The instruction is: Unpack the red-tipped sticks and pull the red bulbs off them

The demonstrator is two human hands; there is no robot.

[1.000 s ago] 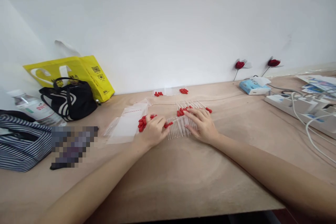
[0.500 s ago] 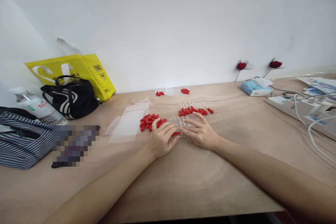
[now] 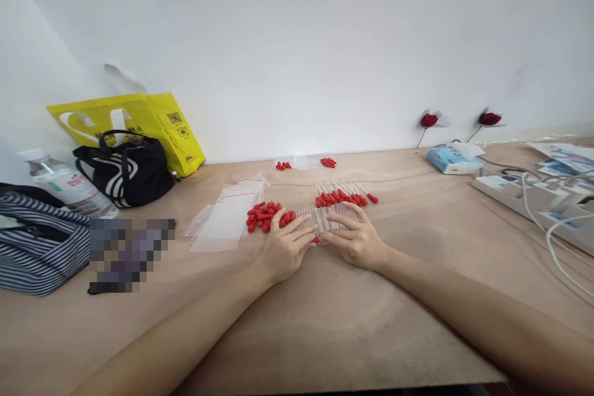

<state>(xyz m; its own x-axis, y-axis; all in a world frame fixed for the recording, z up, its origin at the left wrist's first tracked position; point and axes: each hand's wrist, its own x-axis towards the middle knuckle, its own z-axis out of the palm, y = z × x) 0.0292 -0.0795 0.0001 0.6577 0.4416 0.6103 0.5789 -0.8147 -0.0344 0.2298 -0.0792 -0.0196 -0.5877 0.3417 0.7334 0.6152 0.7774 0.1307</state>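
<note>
My left hand (image 3: pixel 288 246) is closed with a red rubber bulb (image 3: pixel 316 240) at its fingertips; only a small part of the bulb shows. My right hand (image 3: pixel 356 240) curls over a row of clear glass dropper tubes (image 3: pixel 321 218), its fingertips close to that bulb and gripping at a tube. Loose red bulbs (image 3: pixel 263 216) lie in a pile just beyond my left hand. Behind my right hand several glass droppers with red bulbs fitted (image 3: pixel 341 197) lie side by side, bulbs toward me.
Clear zip bags (image 3: pixel 221 221) lie left of the pile. Farther back are bags holding red bulbs (image 3: pixel 283 166). A yellow bag (image 3: pixel 185 136), black bag (image 3: pixel 139 176), striped bag (image 3: pixel 41 247) and bottle (image 3: pixel 78 192) stand left. Tissues (image 3: pixel 452 159) and a power strip (image 3: pixel 533 198) are right.
The red bulb between my hands has become mostly covered by my left fingers. My hands have shifted only slightly, and the camera view has moved a little.
</note>
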